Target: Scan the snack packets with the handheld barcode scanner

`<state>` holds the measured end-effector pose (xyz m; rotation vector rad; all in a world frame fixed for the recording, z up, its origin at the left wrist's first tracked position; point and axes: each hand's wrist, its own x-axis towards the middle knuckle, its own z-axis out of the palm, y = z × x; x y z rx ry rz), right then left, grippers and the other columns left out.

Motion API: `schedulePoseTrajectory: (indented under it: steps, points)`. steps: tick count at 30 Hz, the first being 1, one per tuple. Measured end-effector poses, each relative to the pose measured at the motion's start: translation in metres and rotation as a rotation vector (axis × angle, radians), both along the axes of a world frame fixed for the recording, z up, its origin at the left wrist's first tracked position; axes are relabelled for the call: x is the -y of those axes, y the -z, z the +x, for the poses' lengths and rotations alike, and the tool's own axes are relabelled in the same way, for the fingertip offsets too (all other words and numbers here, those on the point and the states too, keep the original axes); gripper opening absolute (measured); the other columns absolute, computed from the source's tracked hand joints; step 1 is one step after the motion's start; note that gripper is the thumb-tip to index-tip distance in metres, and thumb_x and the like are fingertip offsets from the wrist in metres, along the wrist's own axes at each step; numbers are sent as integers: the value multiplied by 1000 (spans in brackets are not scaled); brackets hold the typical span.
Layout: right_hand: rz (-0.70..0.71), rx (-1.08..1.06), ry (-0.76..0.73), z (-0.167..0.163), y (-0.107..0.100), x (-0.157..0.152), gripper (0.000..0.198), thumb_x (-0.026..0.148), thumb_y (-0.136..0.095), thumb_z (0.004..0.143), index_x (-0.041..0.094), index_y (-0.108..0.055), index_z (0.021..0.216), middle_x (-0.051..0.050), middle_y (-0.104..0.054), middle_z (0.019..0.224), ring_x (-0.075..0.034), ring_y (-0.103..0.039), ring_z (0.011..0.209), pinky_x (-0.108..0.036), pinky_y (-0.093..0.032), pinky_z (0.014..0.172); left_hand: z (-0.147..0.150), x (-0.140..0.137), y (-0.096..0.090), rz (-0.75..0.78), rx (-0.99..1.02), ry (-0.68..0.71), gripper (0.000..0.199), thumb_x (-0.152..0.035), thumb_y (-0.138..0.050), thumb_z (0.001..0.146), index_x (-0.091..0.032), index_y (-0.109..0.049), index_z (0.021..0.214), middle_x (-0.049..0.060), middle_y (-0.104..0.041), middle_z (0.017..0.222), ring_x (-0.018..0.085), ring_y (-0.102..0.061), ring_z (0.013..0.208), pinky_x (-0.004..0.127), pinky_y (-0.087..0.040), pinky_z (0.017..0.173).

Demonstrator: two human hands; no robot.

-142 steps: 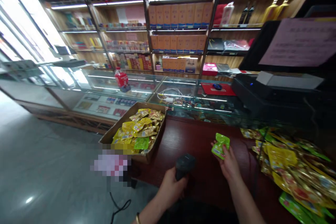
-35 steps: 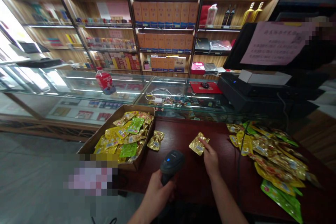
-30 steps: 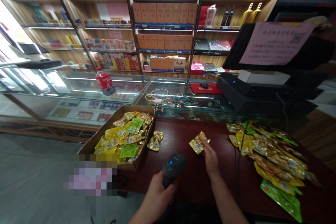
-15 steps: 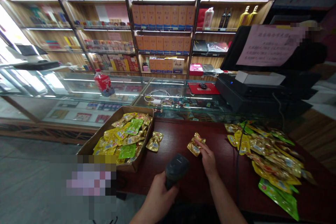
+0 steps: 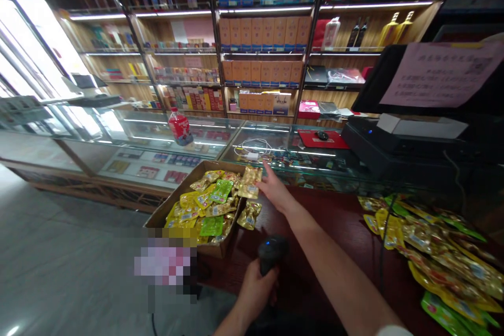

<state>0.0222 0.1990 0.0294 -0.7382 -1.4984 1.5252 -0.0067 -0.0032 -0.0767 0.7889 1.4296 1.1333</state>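
My left hand [image 5: 255,284] is wrapped round the handle of a dark barcode scanner [image 5: 273,248], whose head shows a small blue light. My right hand [image 5: 275,189] reaches forward and left, pinching a gold snack packet [image 5: 249,182] at the right rim of the cardboard box [image 5: 233,241]. Inside that box lie yellow, gold and green packets [image 5: 192,207]. Just below the held packet, another gold packet [image 5: 249,216] rests on the dark red table beside the box.
Many yellow, gold and green packets [image 5: 437,241] are heaped at the right, crossed by a black cable [image 5: 384,241]. Behind stands a glass counter [image 5: 212,153] with a red-labelled bottle [image 5: 180,128], a white cable [image 5: 254,148] and a mouse [image 5: 322,135]. A monitor [image 5: 370,81] is at the right.
My right hand has carried the gold packet from the middle of the table leftward to the box's rim. The scanner stays in my left hand, its head turned slightly. The view has shifted left.
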Motion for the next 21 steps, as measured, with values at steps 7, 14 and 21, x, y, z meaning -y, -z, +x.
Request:
schedulePoseTrajectory:
  steps: [7,14,21]
  points:
    - [246,511,98,-21,40,-19,48,21,-68,77,23,-66,125,-11,-68,127,-33,-59,123,-51,-39,108,-1,2,8,-16,17,-27,28,-43,-67,73,-19,-53,74,-6,-55,48,9,-47,32,19,-36,30]
    - [262,681,-63,-4,85,-4,98,8,-92,30,20,-65,124,-15,-65,129,-39,-53,125,-48,-38,106,-3,6,12,52,70,-31,27,-40,-67,71,-17,-54,77,-5,-56,49,9,-48,31,19,-37,30]
    - [13,373,188,66,112,2,42,46,-77,65,22,-66,98,-2,-73,90,-24,-70,81,-35,-56,69,-5,8,18,68,66,-40,42,-52,-72,67,-15,-58,80,-4,-57,49,9,-47,30,19,-36,29]
